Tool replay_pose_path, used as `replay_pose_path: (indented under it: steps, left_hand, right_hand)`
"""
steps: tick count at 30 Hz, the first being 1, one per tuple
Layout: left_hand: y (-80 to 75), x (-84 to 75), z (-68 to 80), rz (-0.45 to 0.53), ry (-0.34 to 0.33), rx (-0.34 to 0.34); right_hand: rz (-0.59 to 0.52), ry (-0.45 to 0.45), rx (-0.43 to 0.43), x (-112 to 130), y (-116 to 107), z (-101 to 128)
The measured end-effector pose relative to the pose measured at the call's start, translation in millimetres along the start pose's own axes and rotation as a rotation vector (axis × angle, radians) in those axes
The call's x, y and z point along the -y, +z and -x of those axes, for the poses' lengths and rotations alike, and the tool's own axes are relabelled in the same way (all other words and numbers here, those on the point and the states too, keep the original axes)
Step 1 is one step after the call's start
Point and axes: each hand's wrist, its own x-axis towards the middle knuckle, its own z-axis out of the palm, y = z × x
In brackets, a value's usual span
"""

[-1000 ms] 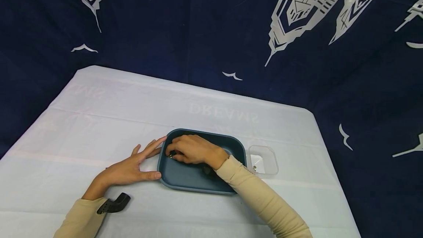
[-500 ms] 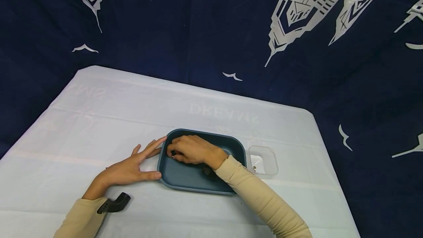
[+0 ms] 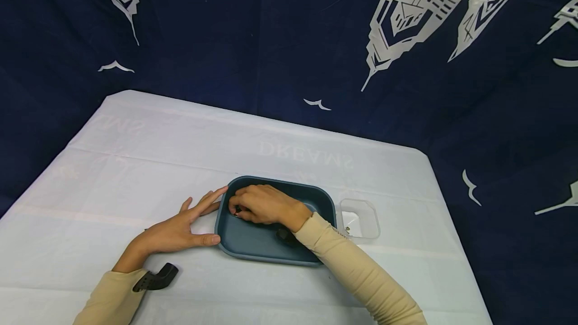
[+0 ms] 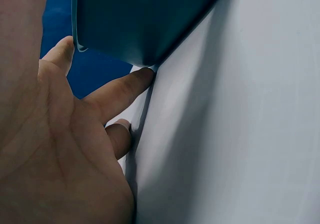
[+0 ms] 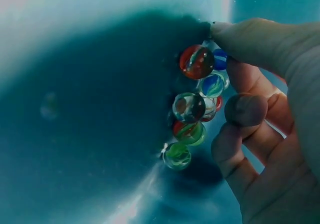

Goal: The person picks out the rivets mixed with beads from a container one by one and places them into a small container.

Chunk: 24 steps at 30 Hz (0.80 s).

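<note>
A dark blue tray lies on the white table. My right hand is inside it at its left end, fingers curled round a cluster of glass marbles in red, green and blue; the thumb touches the top one. One marble peeks out under the fingertips. My left hand lies flat and open on the cloth against the tray's left wall, and its forefinger touches the tray at a corner.
A small clear plastic box stands just right of the tray with a few small bits inside. A white cloth covers the table. Dark blue printed fabric hangs behind and to both sides.
The right hand's fingers have shifted a little over the marbles at the tray's left end. The left hand and the tray have stayed where they were.
</note>
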Motion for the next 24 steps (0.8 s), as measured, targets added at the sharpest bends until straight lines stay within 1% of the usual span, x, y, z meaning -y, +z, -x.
replay_pose_path:
  steps: [11, 20, 24]
  left_hand:
    - [0.8, 0.7, -0.7, -0.009, 0.016, -0.002]
    - [0.5, 1.4, 0.6, -0.004, 0.009, 0.0]
    - [0.0, 1.2, 0.8, -0.005, 0.011, 0.003]
  right_hand:
    - [0.009, 0.008, 0.004, 0.4, -2.8, 5.5]
    - [0.018, -0.016, -0.009, 3.8, -10.0, 12.7]
    - [0.022, -0.009, -0.016, 3.0, -13.7, 17.0]
